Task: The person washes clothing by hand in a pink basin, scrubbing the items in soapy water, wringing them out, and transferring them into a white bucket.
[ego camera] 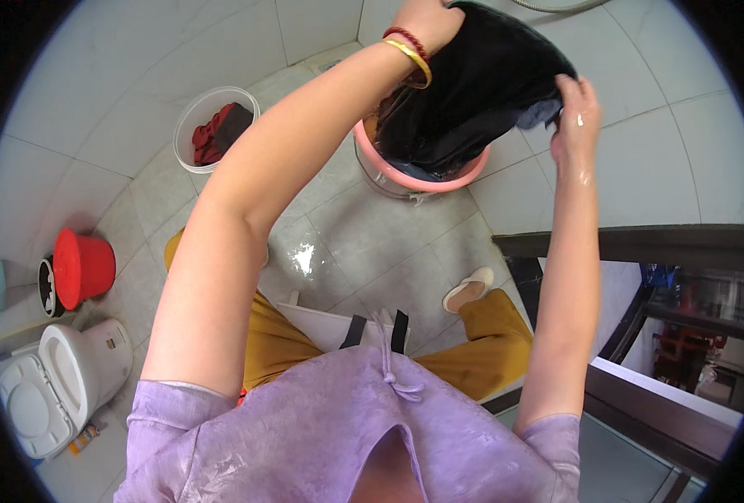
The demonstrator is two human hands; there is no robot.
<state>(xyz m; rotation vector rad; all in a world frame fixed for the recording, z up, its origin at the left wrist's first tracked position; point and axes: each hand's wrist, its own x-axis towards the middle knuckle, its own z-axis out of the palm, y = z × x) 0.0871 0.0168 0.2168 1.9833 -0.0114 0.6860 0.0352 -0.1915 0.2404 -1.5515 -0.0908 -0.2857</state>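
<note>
A wet black garment is stretched between my two hands above a bucket with a pink rim. My left hand grips its upper left edge, with a gold bangle and a red bracelet on the wrist. On the other side, my right hand pinches the garment's right edge; water glistens on the skin. A grey-blue piece of fabric shows just beside those fingers. The garment's lower folds hang down into the bucket, hiding most of what is inside.
At the left stands a white bucket holding red and dark cloth. A red bucket and a toilet are farther left. Water shines on the tiled floor. A dark door frame borders the right side.
</note>
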